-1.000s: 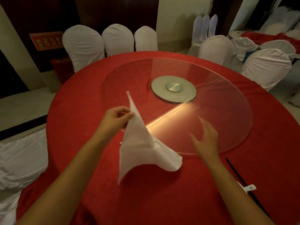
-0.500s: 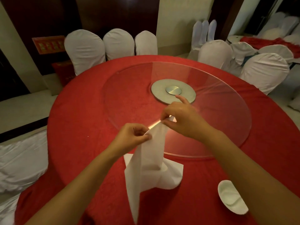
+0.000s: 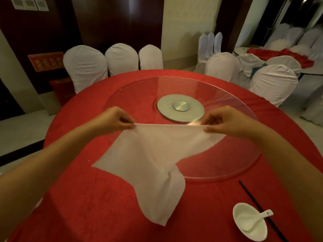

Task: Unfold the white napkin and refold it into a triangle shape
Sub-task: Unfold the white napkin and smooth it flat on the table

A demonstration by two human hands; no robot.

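Observation:
The white napkin (image 3: 150,159) hangs spread open in the air above the red tablecloth (image 3: 83,206). Its top edge is pulled taut between my hands. My left hand (image 3: 117,119) pinches the top left corner. My right hand (image 3: 225,122) pinches the top right corner, over the near part of the glass turntable. The lower part of the napkin sags toward me, with one bottom corner twisted and drooping near the table's front.
A round glass turntable (image 3: 236,154) with a metal hub (image 3: 180,105) covers the table's middle. A white bowl (image 3: 248,226) holding a spoon (image 3: 262,216) and black chopsticks (image 3: 251,198) lie at the near right. White-covered chairs (image 3: 85,67) ring the far side.
My hands have moved apart from a close pinch near the middle, stretching the napkin's top edge wide. The napkin has opened from a bunched hanging strip into a spread sheet.

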